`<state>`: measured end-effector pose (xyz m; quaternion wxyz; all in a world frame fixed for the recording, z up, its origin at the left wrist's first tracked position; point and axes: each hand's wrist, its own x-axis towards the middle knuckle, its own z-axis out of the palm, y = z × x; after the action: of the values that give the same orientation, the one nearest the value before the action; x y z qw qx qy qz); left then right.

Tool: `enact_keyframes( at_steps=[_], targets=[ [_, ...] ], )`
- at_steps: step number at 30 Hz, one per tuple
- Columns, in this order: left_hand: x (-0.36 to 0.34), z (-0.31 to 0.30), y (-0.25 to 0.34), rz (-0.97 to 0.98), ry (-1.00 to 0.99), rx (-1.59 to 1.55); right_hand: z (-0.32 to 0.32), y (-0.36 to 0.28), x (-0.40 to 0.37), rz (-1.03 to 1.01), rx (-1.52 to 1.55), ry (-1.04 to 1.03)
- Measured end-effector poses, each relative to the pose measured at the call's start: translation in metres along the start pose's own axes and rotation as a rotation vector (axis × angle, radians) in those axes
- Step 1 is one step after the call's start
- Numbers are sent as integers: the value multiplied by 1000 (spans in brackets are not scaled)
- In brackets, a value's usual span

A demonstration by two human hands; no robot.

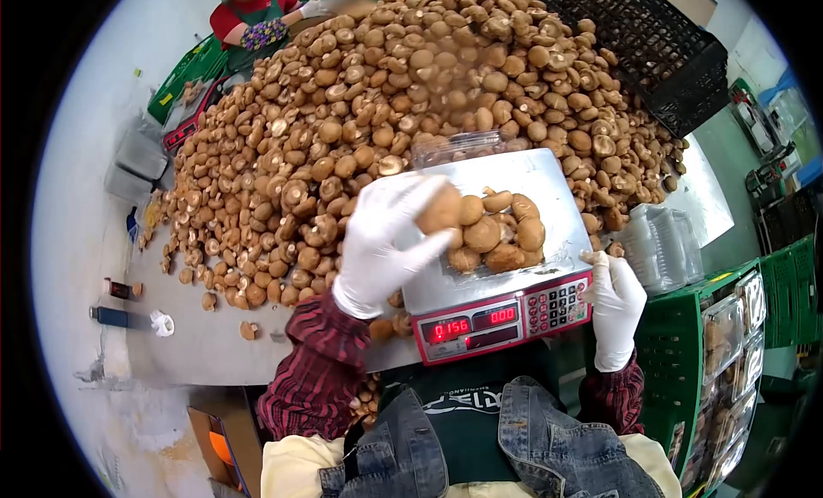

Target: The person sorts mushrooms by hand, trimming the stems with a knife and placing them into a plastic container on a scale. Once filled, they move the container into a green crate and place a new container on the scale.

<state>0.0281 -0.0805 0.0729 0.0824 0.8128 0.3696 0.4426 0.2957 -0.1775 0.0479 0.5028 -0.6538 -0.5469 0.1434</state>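
My left hand (386, 241), in a white glove, grips a brown mushroom (440, 210) over the left side of the scale's metal pan (549, 185). Beside it, a cluster of mushrooms (482, 234) sits on the pan. The red scale (506, 322) shows 0.156 and 0.00 in lit digits. To the right of the keypad, my gloved right hand (617, 305) has its thumb and fingertips drawn together at the pan's corner; I cannot tell what small thing is in them. A clear plastic tray (459, 147) lies at the pan's far edge.
A large heap of mushrooms (343, 129) covers the table. A black crate (660, 61) leans at the back right. Stacked clear trays (660, 249) stand right of the scale, above a green crate (673, 344) with packed trays. Across the heap, a co-worker (257, 22) stands near another scale.
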Motion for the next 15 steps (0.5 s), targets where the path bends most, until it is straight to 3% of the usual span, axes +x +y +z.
enact_keyframes(
  at_steps=[2, 5, 8, 9, 10, 12, 14, 15],
  targets=[
    [16, 20, 13, 126, -32, 97, -2, 5, -1, -19, -12, 21],
    [27, 53, 17, 68, -143, 62, -6, 9, -2, 2, 16, 10],
    [21, 72, 9, -110, -533, 76, -10, 15, -4, -7, 17, -6],
    [19, 71, 7, -131, -523, 64, -10, 14, -4, 17, 29, -18],
    [21, 64, 3, -23, -375, 108, -10, 14, -3, 41, 43, -29],
    [31, 47, -11, -96, -163, 1, -4, 27, -2, 29, 15, -29],
    [39, 38, -26, -417, -101, 119, 7, 34, 1, 33, 7, -6],
    [41, 36, -37, -464, -161, 224, 11, 20, 5, 223, 127, -63]
  ],
)
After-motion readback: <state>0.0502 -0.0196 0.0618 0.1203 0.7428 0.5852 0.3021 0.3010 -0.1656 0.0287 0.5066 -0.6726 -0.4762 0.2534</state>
